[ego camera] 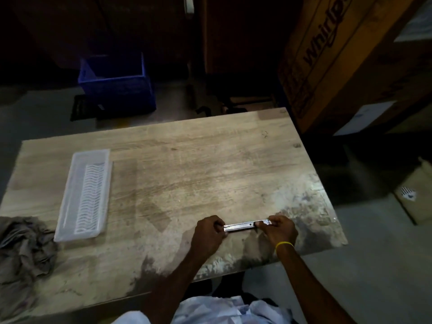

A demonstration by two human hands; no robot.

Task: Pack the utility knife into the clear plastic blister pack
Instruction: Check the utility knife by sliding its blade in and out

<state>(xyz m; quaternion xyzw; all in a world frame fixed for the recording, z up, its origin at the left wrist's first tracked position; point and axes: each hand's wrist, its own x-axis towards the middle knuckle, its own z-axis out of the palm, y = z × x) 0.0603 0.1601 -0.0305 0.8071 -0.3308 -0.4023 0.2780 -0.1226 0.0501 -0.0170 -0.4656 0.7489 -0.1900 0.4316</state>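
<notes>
We hold the slim silver metal utility knife (243, 226) level just above the near right part of the worn, pale wooden table (187, 164), its length running left to right. Our left hand (208, 235) is closed around its left end, fingers curled over the handle, and our right hand (279, 230) pinches the right end between thumb and fingers; a thin yellow band (284, 244) circles that wrist. We cannot tell whether the knife touches the tabletop.

The clear plastic blister pack (84, 195), a long rectangular tray with a ribbed, wavy insert, lies flat on the left side of the table, well apart from the knife and both hands. Just beside its near end, a crumpled grey cloth (23, 249) sits at the table's left edge.

Beyond the table, a blue plastic crate (117, 87) stands on the dim floor, and a large brown cardboard box (339, 57) with printed lettering leans at the far right.
</notes>
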